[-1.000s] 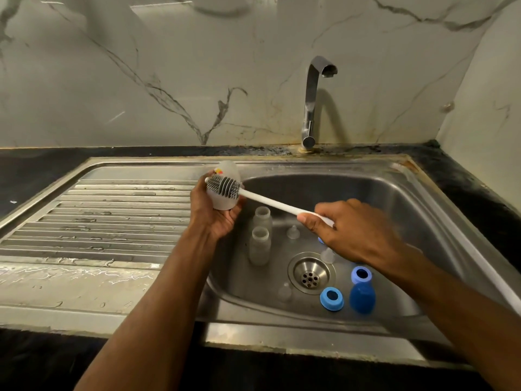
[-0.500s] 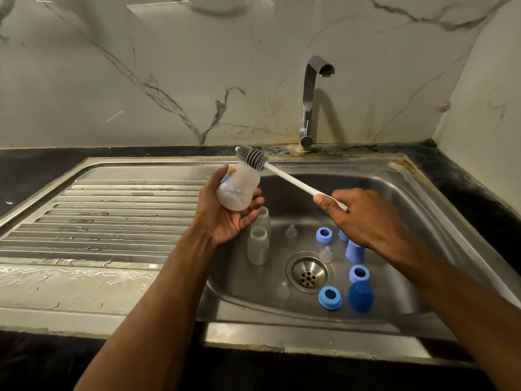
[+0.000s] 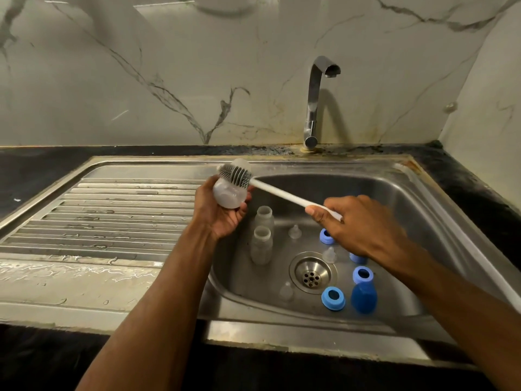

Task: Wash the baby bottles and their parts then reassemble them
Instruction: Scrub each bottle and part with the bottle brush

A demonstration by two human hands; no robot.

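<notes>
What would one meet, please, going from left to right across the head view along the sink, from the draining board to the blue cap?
Draining board → left hand gripping a bottle → two upright bottles → drain → blue ring → blue cap.

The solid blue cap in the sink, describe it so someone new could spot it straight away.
Look in the steel sink basin, at the near right of the round drain. The blue cap stands there beside a blue ring. Unlike the open-holed rings around it, it is taller, darker and closed on top.
</notes>
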